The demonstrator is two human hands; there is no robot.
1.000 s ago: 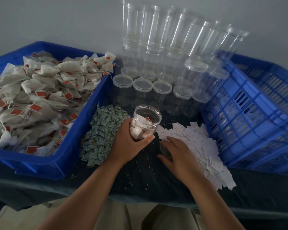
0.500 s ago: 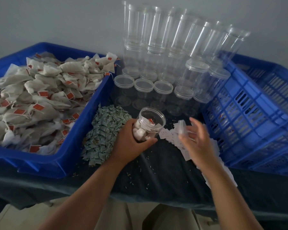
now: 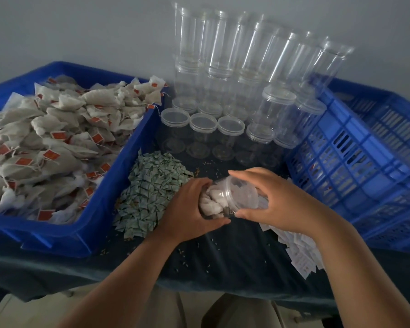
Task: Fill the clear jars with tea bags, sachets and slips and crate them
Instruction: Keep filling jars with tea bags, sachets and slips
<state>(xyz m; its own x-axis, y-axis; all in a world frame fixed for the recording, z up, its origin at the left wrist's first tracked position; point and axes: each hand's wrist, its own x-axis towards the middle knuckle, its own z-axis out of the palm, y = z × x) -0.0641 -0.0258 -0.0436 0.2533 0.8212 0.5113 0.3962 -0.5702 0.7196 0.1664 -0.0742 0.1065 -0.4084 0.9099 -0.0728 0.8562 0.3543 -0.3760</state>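
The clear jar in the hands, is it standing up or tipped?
Tipped. The clear plastic jar of white tea bags lies sideways, gripped by the left hand, its mouth toward the right hand.

Both bare forearms (image 3: 128,268) reach forward from the lower edge and converge at the middle. The left hand (image 3: 189,207) wraps round the base end of a tilted jar (image 3: 219,202), thumb underneath. The right hand (image 3: 277,200) clasps the jar's mouth end, fingers arched over the top, thumb below.
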